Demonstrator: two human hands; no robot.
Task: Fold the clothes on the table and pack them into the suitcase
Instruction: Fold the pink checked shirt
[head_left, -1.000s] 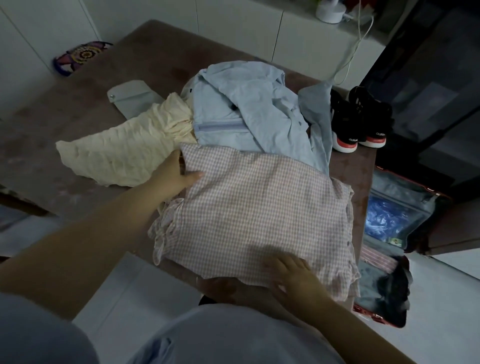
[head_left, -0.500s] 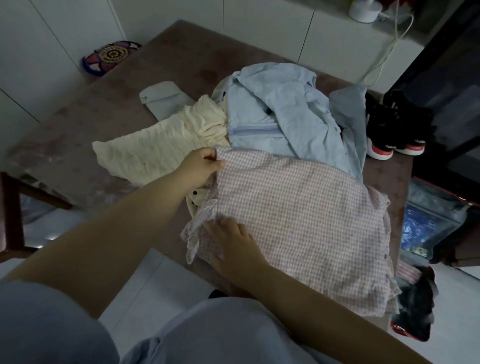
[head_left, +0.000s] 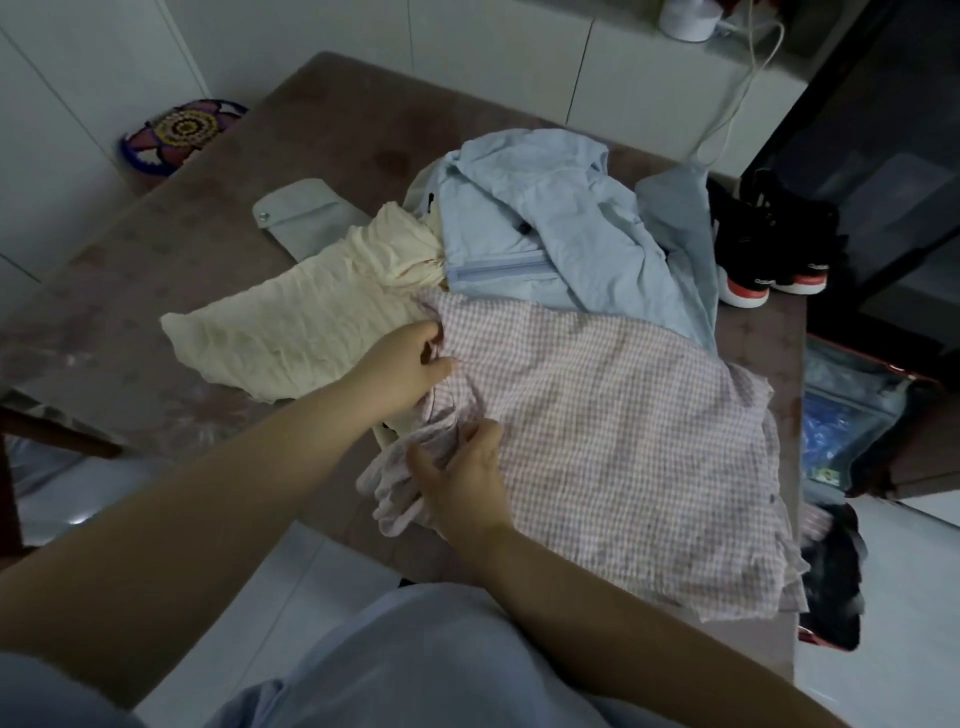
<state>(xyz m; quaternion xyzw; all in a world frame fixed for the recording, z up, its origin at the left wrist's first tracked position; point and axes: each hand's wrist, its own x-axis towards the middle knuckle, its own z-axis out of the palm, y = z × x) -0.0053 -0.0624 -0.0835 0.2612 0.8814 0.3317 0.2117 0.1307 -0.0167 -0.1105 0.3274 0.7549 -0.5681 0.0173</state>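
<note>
Gingham top (head_left: 597, 441), bunched ruffle | left hand (head_left: 405, 364) pinches edge | right hand (head_left: 467, 478) grips

Our brown mottled tabletop (head_left: 337, 130) bears a pink-and-white checked garment (head_left: 623, 441) nearest us, a cream crinkled garment (head_left: 311, 322) left of it, a light blue zipped jacket (head_left: 561, 223) behind, a pale grey fabric pouch (head_left: 301, 213), and black sneakers (head_left: 769, 254) at the far right corner

You have one view, from the camera on your head, looking forward and down across the table (head_left: 337, 119). It sits close over the near edge, suitcase (head_left: 841, 384) at far right.
</note>
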